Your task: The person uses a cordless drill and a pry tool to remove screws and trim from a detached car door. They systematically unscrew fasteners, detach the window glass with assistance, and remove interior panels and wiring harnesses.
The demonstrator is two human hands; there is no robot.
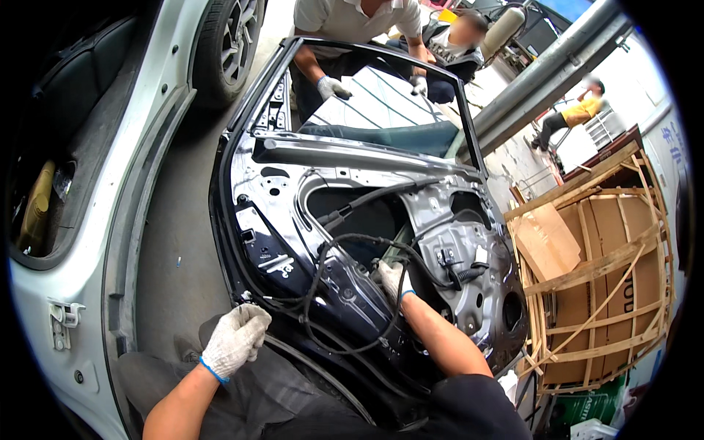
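Observation:
A dark car door panel (pixel 367 176) stands tilted before me, its inner metal side bare. My left hand (pixel 238 337), in a white knit glove with a blue cuff, is closed beside the door's lower left edge; what its fingers hold, if anything, I cannot make out. My right hand (pixel 391 279), gloved alike, reaches into the large door opening with its fingers curled; what they grip is hidden. A black wiring harness (pixel 314 286) loops over the panel between my hands. Up in the window frame, a person's gloved hands (pixel 334 88) hold a pane of window glass (pixel 389 103).
On the left stands a white car body (pixel 125 139) with a wheel (pixel 231 44). A wooden crate with cardboard (pixel 609 271) stands to the right, below a grey metal post (pixel 543 81). Another person (pixel 462 44) is behind the door, and one in yellow (pixel 579 110) sits farther off.

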